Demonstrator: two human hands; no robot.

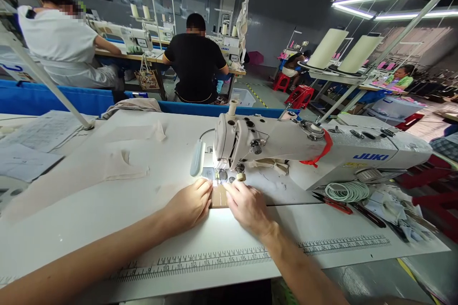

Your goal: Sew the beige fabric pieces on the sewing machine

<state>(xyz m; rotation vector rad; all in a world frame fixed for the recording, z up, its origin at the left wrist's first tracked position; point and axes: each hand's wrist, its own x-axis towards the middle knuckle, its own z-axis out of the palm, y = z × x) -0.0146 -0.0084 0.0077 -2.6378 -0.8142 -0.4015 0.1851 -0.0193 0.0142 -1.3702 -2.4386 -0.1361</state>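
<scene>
A small brown piece of fabric [219, 199] with a pale mark lies under the presser foot of a white sewing machine [232, 140], its front end toward me. My left hand [189, 204] is closed on the left edge of this fabric, fingers bunched close to the foot. On the other side, my right hand [247, 204] pinches the right edge with curled fingers. The fingertips partly hide the fabric and the needle area. A small lamp [197, 158] lights the spot from the left of the machine head.
Thin pale fabric pieces [86, 174] and paper sheets [50, 128] lie on the left. Red-handled scissors [336, 204], a green coil [347, 191] and scraps [400, 212] sit at right. A printed ruler [214, 261] runs along the front edge. Several people work at machines beyond.
</scene>
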